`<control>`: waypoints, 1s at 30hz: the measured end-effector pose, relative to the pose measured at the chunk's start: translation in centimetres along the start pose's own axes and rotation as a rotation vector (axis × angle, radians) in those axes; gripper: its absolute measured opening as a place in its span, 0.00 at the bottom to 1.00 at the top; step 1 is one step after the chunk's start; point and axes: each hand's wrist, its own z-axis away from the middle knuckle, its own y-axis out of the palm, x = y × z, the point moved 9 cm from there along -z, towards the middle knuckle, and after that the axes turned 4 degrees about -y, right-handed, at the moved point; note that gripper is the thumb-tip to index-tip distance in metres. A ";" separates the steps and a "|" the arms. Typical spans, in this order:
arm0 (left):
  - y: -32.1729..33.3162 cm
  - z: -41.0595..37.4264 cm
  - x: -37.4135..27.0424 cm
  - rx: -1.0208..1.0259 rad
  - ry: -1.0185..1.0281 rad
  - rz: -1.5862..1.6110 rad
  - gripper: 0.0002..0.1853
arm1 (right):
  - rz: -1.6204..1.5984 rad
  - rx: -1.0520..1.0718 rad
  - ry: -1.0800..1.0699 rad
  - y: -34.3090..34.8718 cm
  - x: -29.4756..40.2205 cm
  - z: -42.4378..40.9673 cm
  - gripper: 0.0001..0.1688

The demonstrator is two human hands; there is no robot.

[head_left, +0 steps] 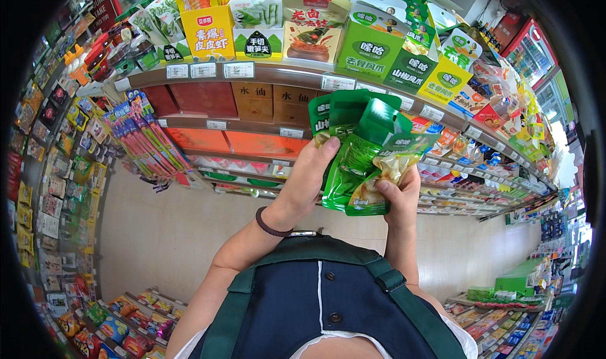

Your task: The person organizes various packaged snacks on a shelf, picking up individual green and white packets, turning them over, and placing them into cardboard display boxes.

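Several green foil snack packets [352, 160] are held together in front of the shelf edge. My left hand [310, 169] grips a dark green piece of packaging and the packets' left side, thumb on top. My right hand [400, 193] holds the lower right packets [378, 184], its thumb pressed on one with a food picture. Dark green cardboard [367, 106] stands up behind the packets. On the top shelf behind, a dark green display box [409, 68] sits between a light green box [367, 49] and a yellow-green box [445, 80].
The shelf edge [284, 72] carries price tags. More snack boxes [207, 35] line the top shelf. Brown cartons [253, 101] stand on the shelf below. Pink toothbrush-like packs [142, 136] hang at the shelf's left end. Chip bags [113, 328] lie on racks at lower left.
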 end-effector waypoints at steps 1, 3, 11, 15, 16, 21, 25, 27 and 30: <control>0.0 0.0 0.0 -0.009 0.005 -0.015 0.19 | -0.021 0.006 0.013 0.1 0.0 -0.1 0.37; 0.0 0.0 -0.1 -0.027 0.017 -0.046 0.18 | -0.064 0.020 0.039 0.2 0.0 -0.3 0.37; -0.9 0.1 0.2 -0.091 0.095 -0.103 0.16 | -0.040 -0.029 0.023 -1.6 0.3 -0.7 0.35; -0.3 0.4 -0.5 -0.124 0.124 -0.220 0.16 | -0.043 -0.020 0.024 -1.9 0.6 -0.6 0.34; -0.2 0.3 -0.4 -0.097 0.118 -0.250 0.16 | -0.039 -0.019 0.036 -2.1 0.7 -0.6 0.34; -0.1 0.1 0.8 -0.005 0.102 -0.339 0.17 | -0.007 -0.031 0.085 -2.5 0.8 -0.5 0.33; 0.3 0.0 0.8 0.062 0.142 -0.361 0.17 | 0.040 -0.068 0.082 -1.9 0.8 -0.1 0.31; 0.7 0.1 0.6 0.025 0.176 -0.404 0.18 | 0.062 -0.076 0.071 -1.5 0.7 0.0 0.31; 0.3 0.0 0.7 -0.044 0.180 -0.419 0.21 | 0.134 -0.060 0.052 -0.5 0.6 0.1 0.31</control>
